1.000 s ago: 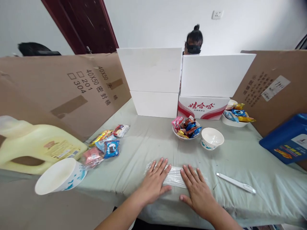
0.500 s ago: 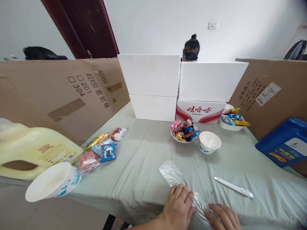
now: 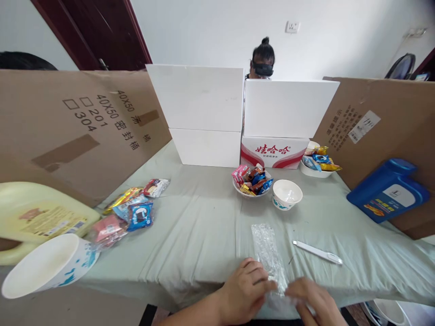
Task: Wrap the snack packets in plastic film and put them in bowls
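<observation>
A flattened strip of crinkled clear plastic film (image 3: 268, 249) lies on the cloth near the table's front edge. At its left near side is my left hand (image 3: 245, 286), fingers curled, with thumb and fingertips closed on the film. My right hand (image 3: 311, 299), slightly blurred, pinches the film's near right end. To the right of the strip rests a white utility knife (image 3: 317, 252). Farther up stand a small white paper bowl (image 3: 287, 194) and a bowl of wrapped snacks (image 3: 252, 181).
Snack packets (image 3: 131, 213), a tilted paper bowl (image 3: 50, 267) and a yellow jug (image 3: 44, 213) lie left. A blue bottle (image 3: 387, 190) and a snack tray (image 3: 317, 170) are right. White boxes (image 3: 204, 147) and cardboard panels (image 3: 125, 122) border the table; a person (image 3: 263, 59) sits behind.
The plastic strip has turned to point more straight away from me. My right hand has moved up to its near end. The whole view has shifted slightly.
</observation>
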